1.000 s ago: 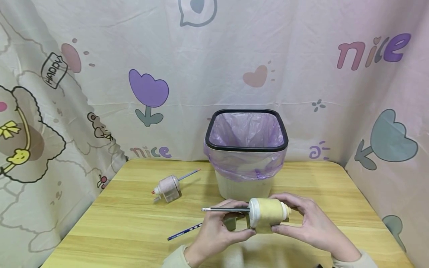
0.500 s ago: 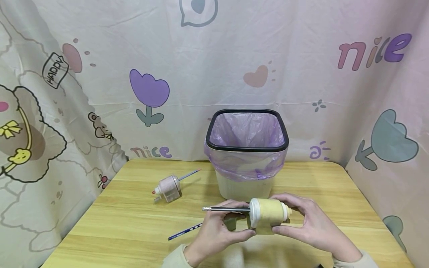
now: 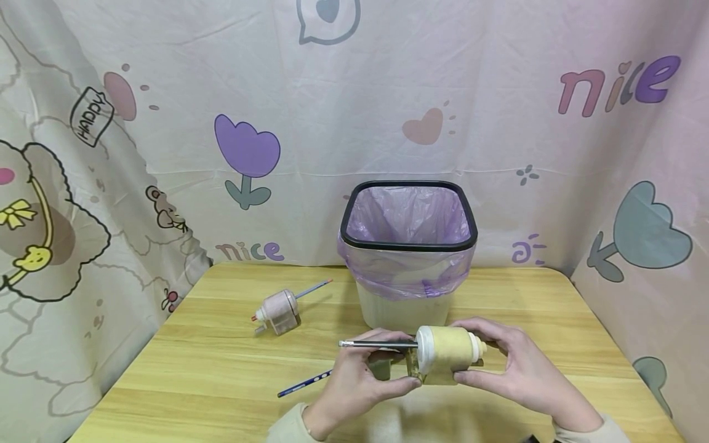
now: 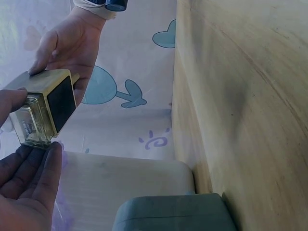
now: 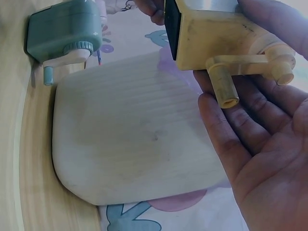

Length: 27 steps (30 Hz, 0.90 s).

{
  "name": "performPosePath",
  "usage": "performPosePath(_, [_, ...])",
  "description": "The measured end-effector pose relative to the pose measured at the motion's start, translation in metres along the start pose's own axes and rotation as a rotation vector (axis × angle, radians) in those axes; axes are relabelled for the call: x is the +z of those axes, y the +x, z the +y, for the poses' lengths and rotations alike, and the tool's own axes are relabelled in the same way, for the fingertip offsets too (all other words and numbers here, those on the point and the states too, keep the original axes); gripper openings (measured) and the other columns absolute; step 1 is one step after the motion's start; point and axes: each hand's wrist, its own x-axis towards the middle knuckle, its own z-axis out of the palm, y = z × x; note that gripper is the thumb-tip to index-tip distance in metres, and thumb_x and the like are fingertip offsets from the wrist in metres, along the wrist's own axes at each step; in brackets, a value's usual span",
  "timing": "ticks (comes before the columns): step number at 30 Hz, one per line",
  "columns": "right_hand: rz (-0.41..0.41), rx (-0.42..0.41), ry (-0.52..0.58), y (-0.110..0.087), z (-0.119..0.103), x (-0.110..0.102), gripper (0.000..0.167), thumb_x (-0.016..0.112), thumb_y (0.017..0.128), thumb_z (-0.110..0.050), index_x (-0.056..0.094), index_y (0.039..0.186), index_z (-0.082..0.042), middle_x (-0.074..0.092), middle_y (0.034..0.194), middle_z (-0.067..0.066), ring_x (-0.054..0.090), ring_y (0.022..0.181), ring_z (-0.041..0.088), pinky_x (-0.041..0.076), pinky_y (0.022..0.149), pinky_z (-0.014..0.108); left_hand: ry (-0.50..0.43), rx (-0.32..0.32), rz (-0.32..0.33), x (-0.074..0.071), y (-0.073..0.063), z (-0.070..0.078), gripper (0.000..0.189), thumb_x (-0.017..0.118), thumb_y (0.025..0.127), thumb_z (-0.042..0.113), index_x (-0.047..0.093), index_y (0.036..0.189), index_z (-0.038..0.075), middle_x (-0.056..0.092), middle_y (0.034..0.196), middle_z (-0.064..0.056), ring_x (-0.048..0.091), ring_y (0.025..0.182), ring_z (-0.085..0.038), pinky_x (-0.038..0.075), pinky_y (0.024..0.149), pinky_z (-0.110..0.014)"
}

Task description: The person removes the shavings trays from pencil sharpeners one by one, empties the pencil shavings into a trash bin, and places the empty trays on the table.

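A yellow crank pencil sharpener (image 3: 451,352) is held above the table, a black pencil (image 3: 376,345) sticking out of its white front to the left. My right hand (image 3: 517,372) grips the body at its crank end; the right wrist view shows the yellow crank handle (image 5: 225,89) over the fingers. My left hand (image 3: 360,381) pinches the clear shavings drawer (image 4: 32,124) between thumb and fingers. That drawer stands partly out of the body. Beyond the left hand sits a green sharpener (image 3: 381,370), partly hidden, with a blue dotted pencil (image 3: 306,383) pointing left.
A bin (image 3: 407,307) with a black rim and purple bag stands behind my hands. Back left on the wooden table (image 3: 221,369) lies a pink sharpener (image 3: 281,312) with a pencil in it. Printed curtain (image 3: 343,111) surrounds the table.
The yellow sharpener and my right hand have shifted slightly to the right. Its clear drawer has come partly out on the left hand's side. Other things stay where they were.
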Motion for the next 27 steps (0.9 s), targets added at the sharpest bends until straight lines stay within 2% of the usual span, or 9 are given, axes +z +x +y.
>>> performPosePath(5, [-0.006,0.016,-0.009,0.000,0.000,-0.001,0.060,0.096,0.080,-0.019,0.070,0.133,-0.028,0.077,0.119,-0.012,0.070,0.104,0.003,0.058,0.093,0.018,-0.024,-0.079,-0.006,-0.001,0.000,0.002,0.049,0.092,0.082,0.004,0.075,0.127,0.012,0.075,0.125,-0.009,0.075,0.111,-0.010,0.066,0.098,-0.037])
performPosePath(15, [-0.001,0.014,-0.025,-0.001,0.001,-0.004,0.062,0.097,0.078,-0.019,0.070,0.133,-0.027,0.077,0.119,-0.012,0.070,0.101,0.002,0.059,0.089,0.018,-0.012,-0.134,-0.006,-0.002,0.001,0.003,0.049,0.093,0.082,0.008,0.075,0.127,0.015,0.075,0.125,-0.005,0.074,0.111,-0.010,0.066,0.099,-0.037])
performPosePath(19, [0.000,0.018,-0.029,-0.001,0.002,-0.005,0.062,0.097,0.078,-0.019,0.070,0.133,-0.027,0.077,0.119,-0.012,0.069,0.101,0.001,0.059,0.088,0.018,-0.025,-0.136,-0.009,-0.002,0.001,0.002,0.050,0.093,0.082,0.008,0.075,0.127,0.015,0.075,0.124,-0.006,0.075,0.111,-0.010,0.066,0.098,-0.037])
performPosePath(23, [-0.003,0.028,-0.039,-0.001,0.003,-0.007,0.062,0.097,0.078,-0.020,0.070,0.133,-0.026,0.077,0.119,-0.012,0.070,0.103,0.001,0.059,0.089,0.019,-0.023,-0.081,-0.008,-0.003,0.002,-0.001,0.048,0.093,0.083,0.006,0.074,0.127,0.010,0.076,0.122,-0.010,0.076,0.108,-0.012,0.067,0.095,-0.040])
performPosePath(27, [0.017,0.056,-0.043,-0.003,0.007,-0.015,0.062,0.097,0.078,-0.016,0.070,0.133,-0.026,0.077,0.120,-0.013,0.069,0.104,0.001,0.059,0.090,0.019,-0.038,-0.096,0.029,-0.006,0.004,-0.002,0.045,0.093,0.082,0.004,0.076,0.123,0.005,0.077,0.121,-0.013,0.076,0.108,-0.013,0.067,0.094,-0.039])
